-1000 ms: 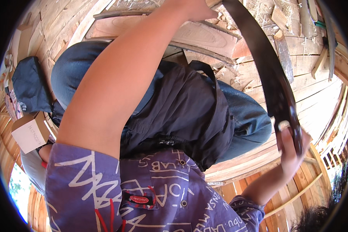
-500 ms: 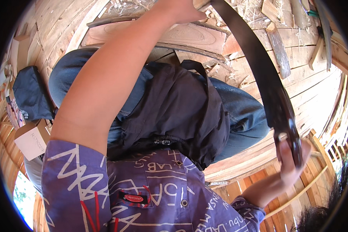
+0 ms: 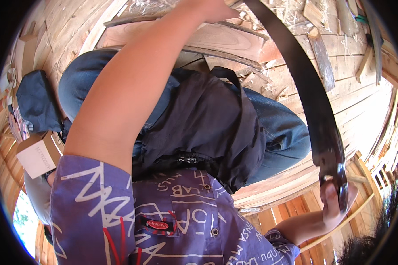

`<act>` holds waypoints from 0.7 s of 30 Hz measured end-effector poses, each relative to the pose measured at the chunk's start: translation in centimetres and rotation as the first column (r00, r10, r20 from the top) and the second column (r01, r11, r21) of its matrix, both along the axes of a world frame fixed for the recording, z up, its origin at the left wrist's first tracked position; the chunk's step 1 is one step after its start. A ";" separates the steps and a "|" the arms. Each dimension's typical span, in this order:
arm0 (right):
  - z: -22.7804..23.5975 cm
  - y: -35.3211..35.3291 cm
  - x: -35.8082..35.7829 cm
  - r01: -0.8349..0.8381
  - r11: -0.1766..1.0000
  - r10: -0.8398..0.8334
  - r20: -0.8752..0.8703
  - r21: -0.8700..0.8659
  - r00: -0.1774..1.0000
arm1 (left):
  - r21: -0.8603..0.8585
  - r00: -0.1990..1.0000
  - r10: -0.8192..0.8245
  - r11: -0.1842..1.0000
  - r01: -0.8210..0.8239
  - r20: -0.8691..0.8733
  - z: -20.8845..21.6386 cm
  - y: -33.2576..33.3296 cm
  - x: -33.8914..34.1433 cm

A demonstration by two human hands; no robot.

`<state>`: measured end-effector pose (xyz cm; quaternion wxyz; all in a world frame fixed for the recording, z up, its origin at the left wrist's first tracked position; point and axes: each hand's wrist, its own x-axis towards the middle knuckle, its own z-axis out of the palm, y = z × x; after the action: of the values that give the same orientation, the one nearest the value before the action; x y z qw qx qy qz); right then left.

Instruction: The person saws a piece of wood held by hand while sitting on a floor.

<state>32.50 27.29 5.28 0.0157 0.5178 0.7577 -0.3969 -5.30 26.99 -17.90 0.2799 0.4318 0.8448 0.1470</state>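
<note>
Black saw [image 3: 308, 84], its handle [image 3: 333, 162] within curled right fingers [image 3: 330, 196]

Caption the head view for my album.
Right hand grips a dark saw, left hand near its far end, above floorboards.

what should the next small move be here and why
Probably ease the saw forward with the right hand: its handle sits back beside the right knee, and only the blade's far end is near the left hand.
</note>
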 end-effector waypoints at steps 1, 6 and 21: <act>0.5 -0.2 0.6 0.004 0.998 -0.004 -0.005 -0.055 1.000 | 0.014 1.000 -0.009 1.000 0.009 0.001 -0.1 0.2 0.3; 0.3 -0.5 0.2 0.046 0.996 -0.047 -0.017 -0.071 0.999 | 0.011 1.000 0.009 1.000 -0.010 0.025 0.4 -0.2 0.2; -9.1 0.0 -9.9 0.113 0.994 -0.107 -0.258 0.008 0.960 | -0.014 0.983 -0.112 0.994 0.111 -0.144 -2.0 -0.4 0.0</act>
<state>22.62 27.26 -3.82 -0.1109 0.5035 0.7278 -0.4522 -5.33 26.56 -19.88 0.2270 0.4871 0.8378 0.0967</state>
